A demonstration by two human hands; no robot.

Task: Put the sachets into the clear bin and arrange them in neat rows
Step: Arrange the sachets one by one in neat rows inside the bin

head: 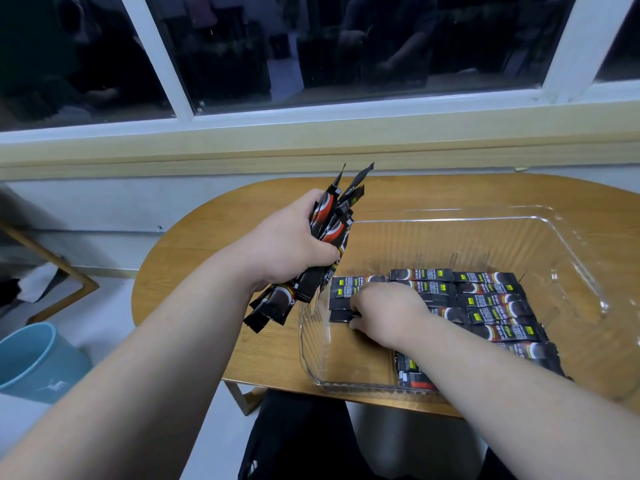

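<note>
My left hand [291, 244] grips a bundle of several black and red sachets [332, 223], held upright above the table just left of the clear bin [561, 244]. Inside the bin, black sachets [491, 303] lie flat in rows along its floor. My right hand [388, 311] reaches down into the bin's left part, and its fingertips pinch one sachet [341, 316] at the near end of the left row. My right forearm hides part of the rows.
The bin stands on an oval wooden table [194, 258] below a window sill. A light blue waste bin [34, 358] is on the floor at the left. Dark trousers show under the table's front edge.
</note>
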